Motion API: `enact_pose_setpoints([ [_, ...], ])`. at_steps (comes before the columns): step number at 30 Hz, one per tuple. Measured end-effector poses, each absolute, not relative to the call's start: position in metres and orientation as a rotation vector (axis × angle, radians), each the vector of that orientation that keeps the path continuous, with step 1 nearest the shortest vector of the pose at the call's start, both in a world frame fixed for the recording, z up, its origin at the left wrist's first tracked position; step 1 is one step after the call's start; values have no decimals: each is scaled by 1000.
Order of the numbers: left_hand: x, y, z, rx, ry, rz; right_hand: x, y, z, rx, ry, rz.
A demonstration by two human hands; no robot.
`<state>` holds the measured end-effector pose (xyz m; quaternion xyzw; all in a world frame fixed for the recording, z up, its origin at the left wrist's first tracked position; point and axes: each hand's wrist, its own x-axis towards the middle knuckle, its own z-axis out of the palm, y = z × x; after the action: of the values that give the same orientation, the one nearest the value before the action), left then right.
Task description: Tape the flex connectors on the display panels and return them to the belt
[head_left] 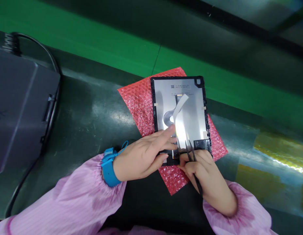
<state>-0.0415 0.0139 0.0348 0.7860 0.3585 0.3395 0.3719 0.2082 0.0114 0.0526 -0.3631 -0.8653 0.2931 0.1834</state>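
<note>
A tablet screen assembly (195,111) with a silvery back and black frame lies on red bubble wrap (139,104). A pale strip (181,103) curls up from its middle, beside a dark curved flex cable (167,117). My left hand (149,150), with a blue wrist strap (109,168), rests over the lower left of the screen, fingers stretched out and the fingertips near the strip's lower end. In my right hand (199,166) are black tweezers (190,150), tips pointing up over the silvery back. The right thumb and index finger are at the screen's lower edge; what they touch there is hidden.
A dark grey case or device (21,114) stands at the left, with a black cable (50,54) running along it. Yellowish film pieces (260,179) lie on the dark green mat (92,114) at the right. A bright green strip (104,45) crosses behind.
</note>
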Motion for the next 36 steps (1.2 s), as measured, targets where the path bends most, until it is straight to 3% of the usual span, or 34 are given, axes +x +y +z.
enact_pose_setpoints([
  [15,-41,14,31,2244,900,805,216,16,44,-999,-2292,839],
  [36,-38,15,29,2199,916,740,219,9,54,-711,-2565,387],
])
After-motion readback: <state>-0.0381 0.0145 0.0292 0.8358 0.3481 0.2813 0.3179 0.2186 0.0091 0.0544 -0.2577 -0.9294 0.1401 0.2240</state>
